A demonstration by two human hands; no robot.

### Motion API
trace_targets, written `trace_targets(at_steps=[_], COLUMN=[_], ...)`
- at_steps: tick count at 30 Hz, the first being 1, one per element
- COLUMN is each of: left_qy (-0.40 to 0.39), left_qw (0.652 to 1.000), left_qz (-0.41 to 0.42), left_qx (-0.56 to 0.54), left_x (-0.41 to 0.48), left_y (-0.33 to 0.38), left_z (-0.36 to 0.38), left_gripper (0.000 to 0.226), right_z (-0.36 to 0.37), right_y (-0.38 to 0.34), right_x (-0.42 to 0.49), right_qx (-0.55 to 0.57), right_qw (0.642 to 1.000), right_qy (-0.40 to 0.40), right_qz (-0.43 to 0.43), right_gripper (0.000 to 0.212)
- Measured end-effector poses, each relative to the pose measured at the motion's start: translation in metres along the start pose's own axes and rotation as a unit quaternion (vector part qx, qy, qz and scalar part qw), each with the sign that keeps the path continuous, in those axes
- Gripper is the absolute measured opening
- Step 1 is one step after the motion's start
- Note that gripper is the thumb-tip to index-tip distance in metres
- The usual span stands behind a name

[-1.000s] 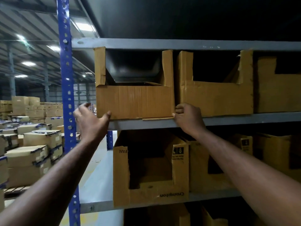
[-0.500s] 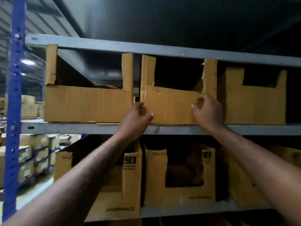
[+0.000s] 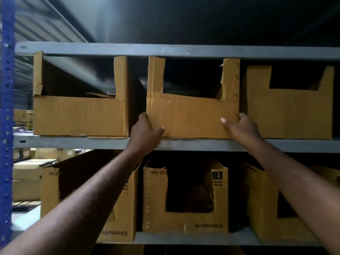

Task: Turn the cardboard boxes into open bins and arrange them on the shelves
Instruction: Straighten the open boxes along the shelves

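Both hands have a closed grip on one box: the left hand [image 3: 145, 131] curls round the lower left corner of the middle bin [image 3: 191, 116], and the right hand [image 3: 241, 126] round its right edge, thumbs on the front. It stands upright on the upper shelf [image 3: 184, 144], long side along the edge, cut-out front facing outward, apart from the left bin [image 3: 79, 115] and just beside the right bin [image 3: 288, 115].

Both arms stretch upward — left hand [image 3: 145, 132] and right hand [image 3: 242, 127] each clasp a lower corner of the middle bin [image 3: 191, 115], thumbs on its front, fingers round its sides
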State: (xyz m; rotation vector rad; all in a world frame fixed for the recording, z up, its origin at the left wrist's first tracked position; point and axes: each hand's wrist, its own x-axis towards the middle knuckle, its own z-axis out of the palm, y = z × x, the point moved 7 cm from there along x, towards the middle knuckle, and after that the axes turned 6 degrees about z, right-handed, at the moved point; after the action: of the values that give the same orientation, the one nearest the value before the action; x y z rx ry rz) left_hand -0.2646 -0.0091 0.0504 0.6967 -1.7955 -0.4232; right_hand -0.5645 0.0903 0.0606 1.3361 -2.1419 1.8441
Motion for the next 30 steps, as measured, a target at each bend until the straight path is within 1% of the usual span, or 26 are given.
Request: trace_targets(at_steps=[3,5,9,12,17,19,20,22,23,27,30], left_qy=[0.011,0.015,-0.005,-0.033,-0.033,-0.022,-0.011,0.007,0.014,0.027,0.042], left_qw=[1.000,1.000,0.998,0.992,0.986,0.986,0.985,0.983,0.982,0.980,0.979], left_qz=[0.000,0.002,0.012,0.013,0.005,-0.008,-0.006,0.015,0.027,0.059,0.080], left_qx=[0.002,-0.004,0.056,0.118,0.165,0.168,0.171,0.183,0.188,0.190,0.185], left_x=[0.004,0.007,0.013,0.020,0.025,0.026,0.025,0.023,0.021,0.011,0.010], left_y=[0.000,-0.005,-0.012,-0.018,-0.027,-0.031,-0.032,-0.035,-0.035,-0.035,-0.033], left_z=[0.007,0.007,0.006,0.005,0.004,0.007,0.008,0.010,0.011,0.015,0.016], left_gripper=[0.067,0.064,0.064,0.060,0.055,0.059,0.065,0.080,0.084,0.088,0.092], right_z=[-0.009,-0.007,0.002,0.009,0.018,0.021,0.022,0.026,0.027,0.028,0.028], right_y=[0.005,0.007,0.008,0.006,-0.001,-0.001,-0.001,0.000,0.000,0.001,0.004], right_x=[0.005,0.006,0.007,0.007,0.000,-0.004,-0.007,-0.009,-0.010,-0.012,-0.010], right_qx=[-0.005,-0.009,-0.034,-0.033,-0.031,-0.030,-0.029,-0.025,-0.024,-0.018,-0.028], right_qw=[1.000,1.000,0.999,0.999,0.998,0.996,0.996,0.995,0.995,0.993,0.993], right_qy=[0.011,0.011,0.024,0.041,0.061,0.076,0.083,0.092,0.095,0.113,0.104], right_qz=[-0.005,-0.004,-0.002,-0.010,-0.012,-0.018,-0.020,-0.022,-0.024,-0.041,-0.053], right_gripper=[0.074,0.082,0.096,0.095,0.091,0.087,0.086,0.083,0.081,0.077,0.078])
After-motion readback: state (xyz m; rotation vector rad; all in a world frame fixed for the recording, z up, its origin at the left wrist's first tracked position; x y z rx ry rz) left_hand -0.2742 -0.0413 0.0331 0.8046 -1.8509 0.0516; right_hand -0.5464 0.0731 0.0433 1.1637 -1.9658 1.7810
